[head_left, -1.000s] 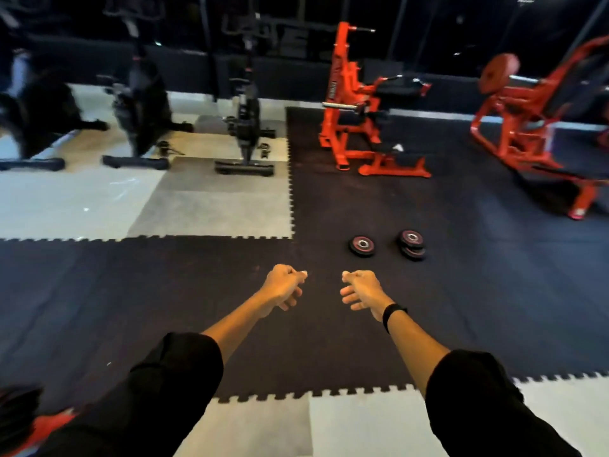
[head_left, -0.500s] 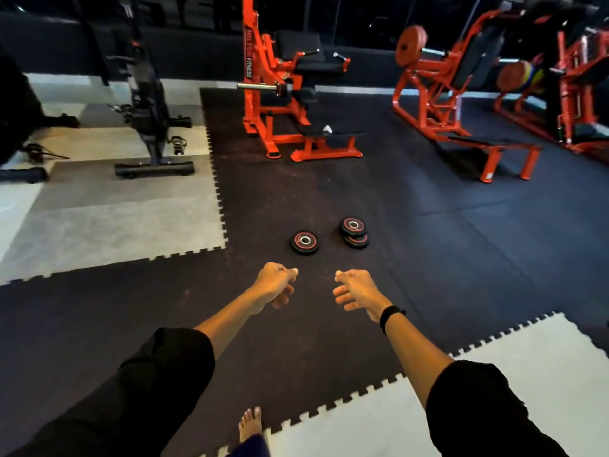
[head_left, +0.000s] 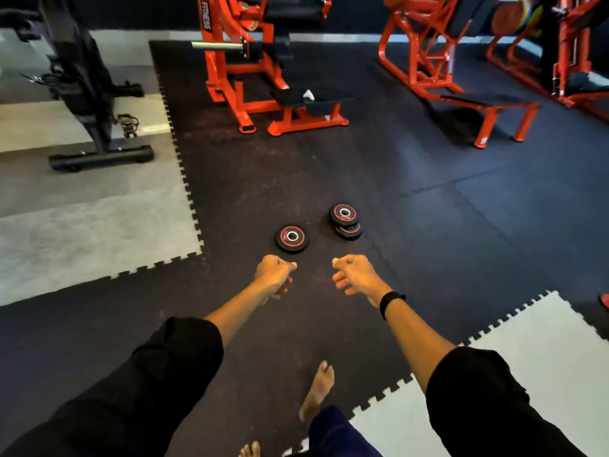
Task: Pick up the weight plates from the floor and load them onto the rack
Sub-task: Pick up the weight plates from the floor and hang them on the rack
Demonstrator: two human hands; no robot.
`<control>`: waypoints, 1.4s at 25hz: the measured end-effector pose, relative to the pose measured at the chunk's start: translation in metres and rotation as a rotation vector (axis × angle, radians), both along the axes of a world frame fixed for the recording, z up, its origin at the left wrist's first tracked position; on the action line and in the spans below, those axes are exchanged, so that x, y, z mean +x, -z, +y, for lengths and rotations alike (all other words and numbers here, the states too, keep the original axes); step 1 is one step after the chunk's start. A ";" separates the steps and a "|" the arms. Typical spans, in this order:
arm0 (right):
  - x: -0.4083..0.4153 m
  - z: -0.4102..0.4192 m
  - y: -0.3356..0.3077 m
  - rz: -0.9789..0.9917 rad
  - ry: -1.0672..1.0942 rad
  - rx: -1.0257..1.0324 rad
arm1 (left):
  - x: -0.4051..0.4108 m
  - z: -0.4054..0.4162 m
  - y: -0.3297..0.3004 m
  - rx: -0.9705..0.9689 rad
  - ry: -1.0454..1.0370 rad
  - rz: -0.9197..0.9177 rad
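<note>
Head view, plates: 1 single plate [head_left: 292,238] lies flat on the dark mat, a stack of 2 [head_left: 345,221] just beside it.
Left hand [head_left: 274,275]: fingers curled loosely, holding nothing, short of the plates.
Right hand [head_left: 354,273]: the same, empty, arm out, likely readying a reach.
Rack: probably the orange frame [head_left: 237,61] beyond.

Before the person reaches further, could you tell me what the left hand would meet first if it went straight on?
Probably the single weight plate just ahead of the left hand, though depth is unclear.
</note>
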State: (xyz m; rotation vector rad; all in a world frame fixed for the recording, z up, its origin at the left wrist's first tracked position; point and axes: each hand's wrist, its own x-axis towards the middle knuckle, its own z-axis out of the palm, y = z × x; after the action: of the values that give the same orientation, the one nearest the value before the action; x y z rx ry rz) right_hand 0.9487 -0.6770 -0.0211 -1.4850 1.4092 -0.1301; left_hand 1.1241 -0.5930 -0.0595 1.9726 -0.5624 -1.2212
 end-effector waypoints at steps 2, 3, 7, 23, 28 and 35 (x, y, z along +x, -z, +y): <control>0.004 -0.032 0.015 0.010 -0.009 0.018 | 0.001 -0.033 0.012 0.014 0.023 -0.014; 0.007 -0.055 0.022 0.012 -0.015 0.024 | 0.004 -0.053 0.017 0.026 0.031 -0.013; 0.022 -0.168 0.044 -0.012 0.016 0.060 | 0.026 -0.155 0.021 0.080 -0.001 -0.054; 0.171 -0.443 0.103 0.095 -0.180 0.185 | 0.159 -0.390 0.099 0.232 -0.139 -0.067; 0.220 -0.493 0.148 0.247 -0.299 0.190 | 0.202 -0.432 0.152 0.335 -0.272 0.065; 0.258 -0.558 0.314 0.390 -0.309 0.165 | 0.240 -0.481 0.268 0.444 -0.398 0.130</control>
State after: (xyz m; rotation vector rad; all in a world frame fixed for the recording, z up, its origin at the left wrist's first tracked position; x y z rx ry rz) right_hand 1.2069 -1.2350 -0.3347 -1.6238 1.4294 0.4805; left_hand 1.3644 -1.0738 -0.3276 2.2021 0.1838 -1.2758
